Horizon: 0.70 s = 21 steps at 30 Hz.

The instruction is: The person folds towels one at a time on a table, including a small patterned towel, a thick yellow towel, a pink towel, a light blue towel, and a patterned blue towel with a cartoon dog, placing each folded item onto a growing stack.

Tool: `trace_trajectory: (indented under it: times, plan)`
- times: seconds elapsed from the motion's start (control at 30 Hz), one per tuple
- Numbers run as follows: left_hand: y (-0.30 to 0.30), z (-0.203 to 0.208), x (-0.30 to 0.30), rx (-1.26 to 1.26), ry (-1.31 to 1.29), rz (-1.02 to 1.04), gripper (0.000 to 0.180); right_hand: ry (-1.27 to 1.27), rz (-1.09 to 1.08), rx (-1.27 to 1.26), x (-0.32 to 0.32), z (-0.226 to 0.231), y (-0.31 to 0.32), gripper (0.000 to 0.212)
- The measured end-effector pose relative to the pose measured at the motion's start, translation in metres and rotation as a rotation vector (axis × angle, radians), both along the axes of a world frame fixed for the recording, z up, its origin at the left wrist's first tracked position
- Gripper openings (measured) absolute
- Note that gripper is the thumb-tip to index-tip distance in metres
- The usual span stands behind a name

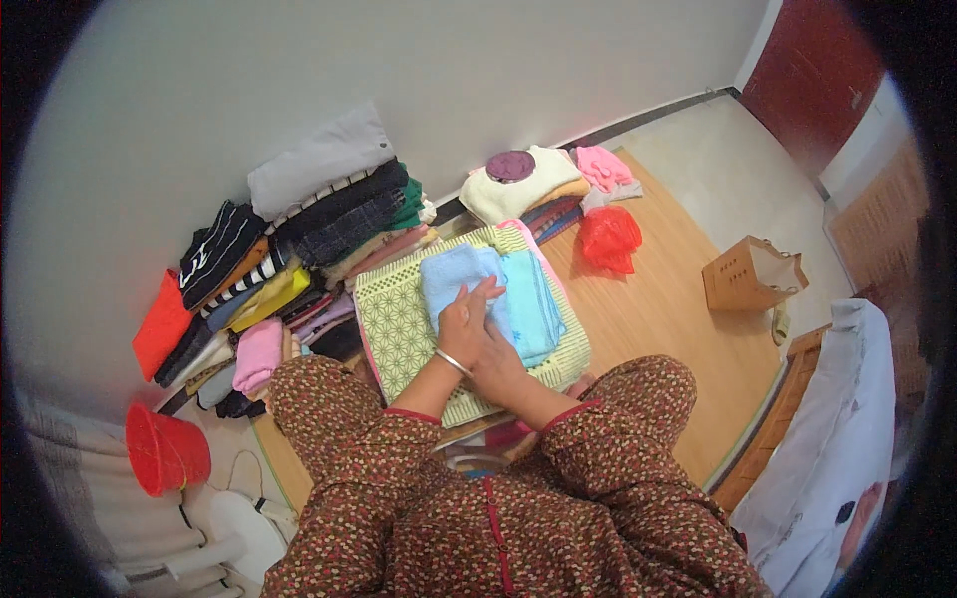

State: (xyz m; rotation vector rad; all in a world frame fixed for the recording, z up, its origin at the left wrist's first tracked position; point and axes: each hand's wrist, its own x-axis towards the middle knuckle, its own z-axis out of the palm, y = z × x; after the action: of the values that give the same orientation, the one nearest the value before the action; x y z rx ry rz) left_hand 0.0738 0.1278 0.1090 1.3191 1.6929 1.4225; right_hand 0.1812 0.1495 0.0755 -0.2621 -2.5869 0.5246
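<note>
My left hand point(462, 321), with a silver bangle at its wrist, rests over a folded light blue towel point(451, 266), fingers stretched out. My right hand point(495, 363) meets it from the other side, and the two overlap. The right fingers are mostly hidden where the hands cross. Beside and partly under the blue towel lies a folded turquoise cloth point(535, 314). Both lie on a yellow-green patterned cloth point(391, 344) with a pink edge, spread in front of my crossed legs.
Folded clothes point(339, 224) are stacked against the wall at the left. More folded cloths point(528, 184) sit behind, near a red plastic bag point(610, 241). A brown paper bag point(733, 277) stands at the right, a red bucket point(164, 453) at the lower left.
</note>
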Motion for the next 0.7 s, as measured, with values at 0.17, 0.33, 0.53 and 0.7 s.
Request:
trace_trajectory:
  times: [0.17,0.33,0.53,0.7]
  plan:
    - [0.005,-0.012,0.011,-0.128,0.793,-0.201,0.037,-0.022,-0.056,-0.098,0.002,-0.023,-0.003,0.044]
    - [0.004,-0.011,0.006,-0.285,0.824,-0.296,0.041,-0.331,0.087,0.082,0.012,0.005,-0.013,0.038]
    - [-0.001,-0.032,0.013,-0.168,1.105,-0.278,0.047,-0.595,0.475,-0.404,0.022,0.113,0.008,0.027]
    - [0.0,-0.017,0.028,-0.141,1.021,-0.26,0.044,-0.3,0.302,-0.136,0.001,0.056,0.08,0.037]
